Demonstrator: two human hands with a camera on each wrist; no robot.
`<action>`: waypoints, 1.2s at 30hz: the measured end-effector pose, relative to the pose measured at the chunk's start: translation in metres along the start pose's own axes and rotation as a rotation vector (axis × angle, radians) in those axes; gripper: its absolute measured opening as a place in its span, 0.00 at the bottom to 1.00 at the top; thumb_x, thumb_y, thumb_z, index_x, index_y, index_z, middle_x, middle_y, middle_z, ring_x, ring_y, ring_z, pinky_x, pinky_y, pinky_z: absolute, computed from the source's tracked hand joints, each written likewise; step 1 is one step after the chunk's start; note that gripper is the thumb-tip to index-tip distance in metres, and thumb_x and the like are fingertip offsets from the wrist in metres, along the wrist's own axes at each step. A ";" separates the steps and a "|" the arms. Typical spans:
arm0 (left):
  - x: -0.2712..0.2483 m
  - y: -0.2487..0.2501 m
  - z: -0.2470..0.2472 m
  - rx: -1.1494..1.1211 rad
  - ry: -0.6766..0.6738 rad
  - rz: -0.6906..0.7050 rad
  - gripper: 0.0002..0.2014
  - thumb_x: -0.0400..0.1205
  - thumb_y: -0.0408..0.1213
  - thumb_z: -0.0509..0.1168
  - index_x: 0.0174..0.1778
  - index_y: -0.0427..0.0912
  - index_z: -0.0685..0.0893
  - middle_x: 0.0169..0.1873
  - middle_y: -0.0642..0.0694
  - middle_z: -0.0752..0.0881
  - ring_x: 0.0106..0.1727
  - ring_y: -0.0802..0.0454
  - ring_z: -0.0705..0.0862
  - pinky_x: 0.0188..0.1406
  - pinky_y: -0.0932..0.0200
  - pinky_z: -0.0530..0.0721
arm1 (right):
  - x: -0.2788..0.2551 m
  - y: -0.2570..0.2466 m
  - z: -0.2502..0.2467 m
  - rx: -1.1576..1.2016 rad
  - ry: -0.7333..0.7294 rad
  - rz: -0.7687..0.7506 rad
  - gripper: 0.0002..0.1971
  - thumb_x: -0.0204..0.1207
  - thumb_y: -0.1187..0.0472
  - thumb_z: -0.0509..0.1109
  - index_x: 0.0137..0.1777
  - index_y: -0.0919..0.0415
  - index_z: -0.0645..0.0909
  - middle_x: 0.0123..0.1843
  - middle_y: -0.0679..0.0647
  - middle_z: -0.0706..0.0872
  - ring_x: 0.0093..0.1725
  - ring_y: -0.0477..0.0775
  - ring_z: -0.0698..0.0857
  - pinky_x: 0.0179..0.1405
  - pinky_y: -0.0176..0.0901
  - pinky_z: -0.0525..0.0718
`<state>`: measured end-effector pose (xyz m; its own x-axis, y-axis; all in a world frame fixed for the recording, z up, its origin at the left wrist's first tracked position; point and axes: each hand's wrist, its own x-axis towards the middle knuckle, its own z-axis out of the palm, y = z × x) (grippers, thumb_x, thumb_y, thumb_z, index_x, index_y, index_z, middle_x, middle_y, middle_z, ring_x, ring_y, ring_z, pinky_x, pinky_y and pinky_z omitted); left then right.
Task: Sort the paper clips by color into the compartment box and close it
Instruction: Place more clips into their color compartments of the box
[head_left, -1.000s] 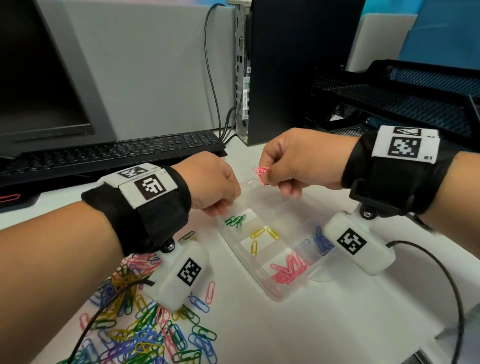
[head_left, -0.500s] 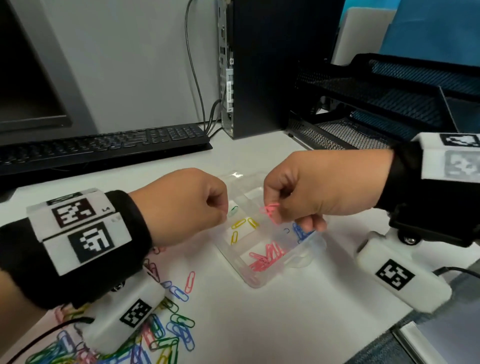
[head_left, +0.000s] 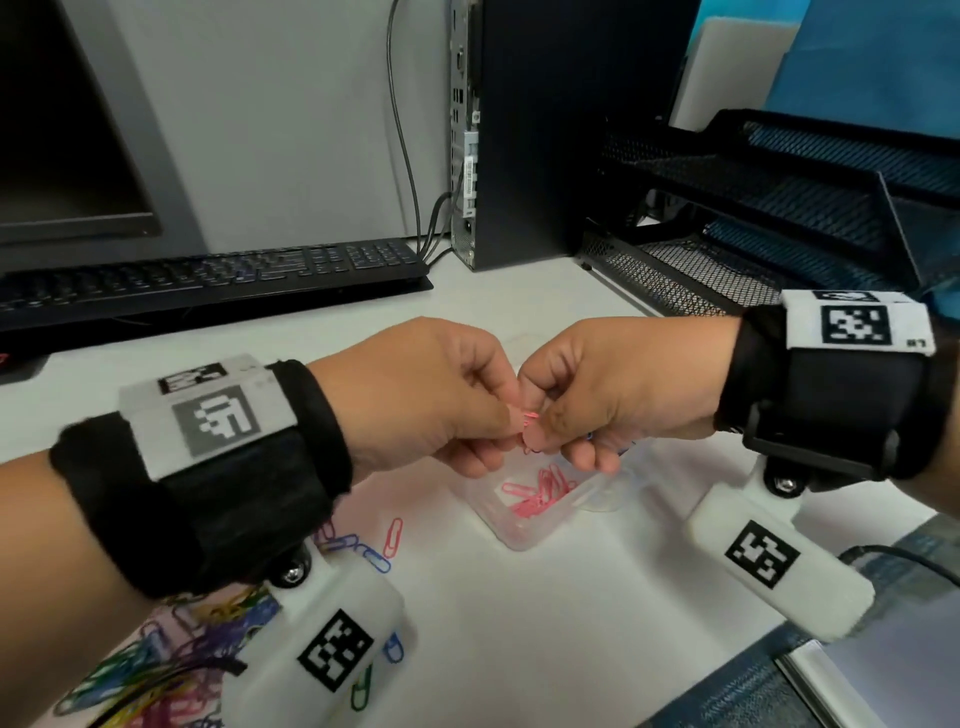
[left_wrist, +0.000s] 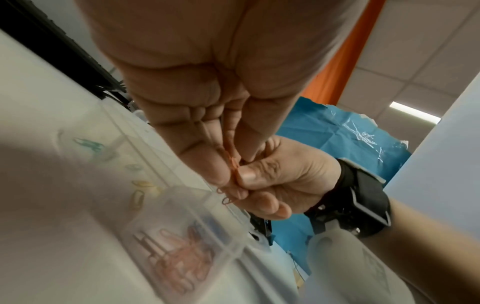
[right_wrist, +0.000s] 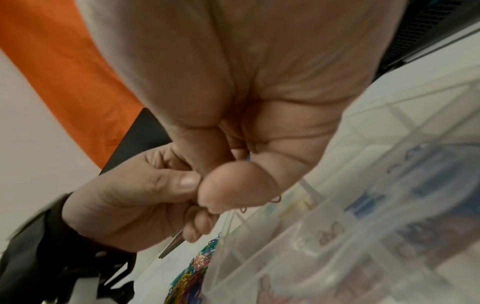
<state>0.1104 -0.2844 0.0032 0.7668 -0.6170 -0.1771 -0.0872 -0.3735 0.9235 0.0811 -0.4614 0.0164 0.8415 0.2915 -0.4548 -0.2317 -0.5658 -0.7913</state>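
My left hand (head_left: 506, 423) and right hand (head_left: 540, 436) meet fingertip to fingertip just above the clear compartment box (head_left: 511, 538). Both pinch the same small bunch of pink paper clips (head_left: 530, 415). In the left wrist view the bunch (left_wrist: 233, 164) sits between my left fingers (left_wrist: 215, 172) and the right thumb (left_wrist: 246, 174). Loose ends (right_wrist: 276, 199) stick out below the right thumb in the right wrist view. The box holds pink clips (head_left: 540, 491), yellow clips (left_wrist: 140, 193), green clips (left_wrist: 88, 144) and blue clips (left_wrist: 207, 226) in separate compartments. Its far part is hidden by my hands.
A pile of mixed coloured clips (head_left: 156, 670) lies on the white desk at lower left, with stray ones (head_left: 392, 535) nearer the box. A keyboard (head_left: 218, 275), a computer tower (head_left: 524, 130) and black mesh trays (head_left: 779, 208) line the back. A notebook (head_left: 883, 670) sits at lower right.
My left hand has moved right and joined the right hand on the pink clips; half a second ago only the right held them. Both hands now sit over the box's near end.
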 end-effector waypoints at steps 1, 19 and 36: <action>0.001 -0.001 0.003 0.018 0.015 0.008 0.04 0.76 0.24 0.72 0.42 0.33 0.83 0.27 0.40 0.87 0.29 0.48 0.86 0.30 0.57 0.88 | 0.000 0.001 0.000 0.023 -0.003 0.004 0.08 0.76 0.75 0.70 0.53 0.75 0.81 0.29 0.56 0.82 0.23 0.47 0.81 0.20 0.35 0.81; 0.015 0.007 0.017 0.160 0.117 0.036 0.04 0.70 0.22 0.66 0.37 0.32 0.85 0.27 0.35 0.88 0.26 0.46 0.84 0.28 0.56 0.84 | -0.009 0.015 -0.001 0.335 0.013 0.001 0.05 0.76 0.79 0.67 0.48 0.74 0.81 0.27 0.61 0.82 0.21 0.49 0.82 0.21 0.35 0.85; 0.009 0.002 0.012 0.075 0.068 -0.001 0.04 0.76 0.22 0.67 0.40 0.33 0.85 0.34 0.34 0.89 0.27 0.49 0.84 0.23 0.61 0.81 | -0.018 0.024 -0.013 0.487 0.070 -0.046 0.08 0.77 0.78 0.63 0.50 0.74 0.83 0.31 0.60 0.84 0.24 0.48 0.83 0.22 0.36 0.86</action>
<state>0.1095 -0.2994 -0.0006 0.8078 -0.5694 -0.1522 -0.1321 -0.4265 0.8948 0.0665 -0.4906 0.0109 0.8833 0.2456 -0.3993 -0.3803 -0.1228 -0.9167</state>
